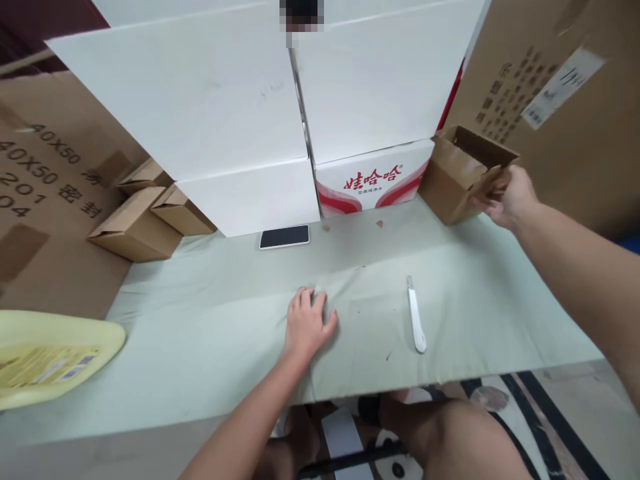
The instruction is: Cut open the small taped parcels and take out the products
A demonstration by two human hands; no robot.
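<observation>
My right hand (510,200) is at the far right of the table, its fingers closed on the near side edge of a small brown cardboard box (453,180). The box stands open at the top, close to the white carton wall. My left hand (307,320) rests palm down on the cloth near the middle, fingers apart and slightly bent, holding nothing. Between the two hands lies a slim white-handled craft knife (415,320), its narrow tip pointing away from me.
A phone (285,237) lies by the white cartons (200,100) at the back. Small cardboard boxes (137,227) stand at left, before a large carton (55,167). A yellow jug (55,357) lies front left. Another large carton (565,127) rises at right.
</observation>
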